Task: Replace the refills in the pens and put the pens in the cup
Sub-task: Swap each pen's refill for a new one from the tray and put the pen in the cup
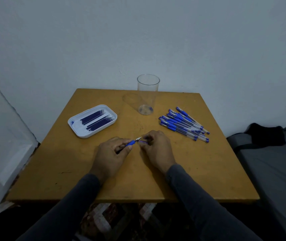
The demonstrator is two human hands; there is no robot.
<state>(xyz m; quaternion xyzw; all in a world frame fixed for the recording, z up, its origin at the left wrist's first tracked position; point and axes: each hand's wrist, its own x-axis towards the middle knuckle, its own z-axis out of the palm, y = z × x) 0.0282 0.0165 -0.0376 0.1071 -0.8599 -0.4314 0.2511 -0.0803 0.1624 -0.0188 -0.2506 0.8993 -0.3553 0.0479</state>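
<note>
Over the table [182, 171], the left hand [111, 156] pinches a blue-gripped pen [130, 143] while the right hand [156, 146] closes on its cap [143, 141], apparently to open it; refill tray [79, 133], spare pens [182, 123] and empty cup [147, 94] wait within reach.

The square ochre wooden bench [199, 171] lies bare along its whole near half, so there is open passage on both sides of the two hands [111, 153] [158, 148] working at its middle. To the far left the shallow white plastic tray of dark blue refills [76, 126] blocks that corner. The tall clear plastic cup [147, 94] stands upright at the far edge, close to the pale wall [138, 40], with a bare lane between it and the tray. To the right, the loose heap of blue-gripped clear pens [182, 123] sprawls just beside the cup, leaving a bare strip along the right edge.
</note>
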